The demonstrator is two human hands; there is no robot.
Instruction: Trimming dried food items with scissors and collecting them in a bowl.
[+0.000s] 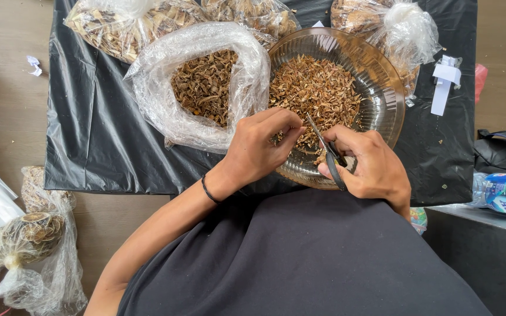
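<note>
Shirt (311, 257): one, black, bottom of frame.
Right hand (370, 167): closed on one pair of scissors (329, 153), centre right.
Left hand (262, 146): fingertips pinched; what they hold is hidden.
Bowl (382, 88): one, glass, of dried pieces, upper centre.
Open bag (203, 88): one, left of bowl.

A pale wooden floor (7, 88) lies under soft, even light, and a dark grey box-like stand (481, 251) sits at lower right.

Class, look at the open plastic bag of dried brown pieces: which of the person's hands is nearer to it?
Left. The left hand sits just beside the open plastic bag, by its lower right edge. The right hand, holding scissors, is farther away over the glass bowl.
</note>
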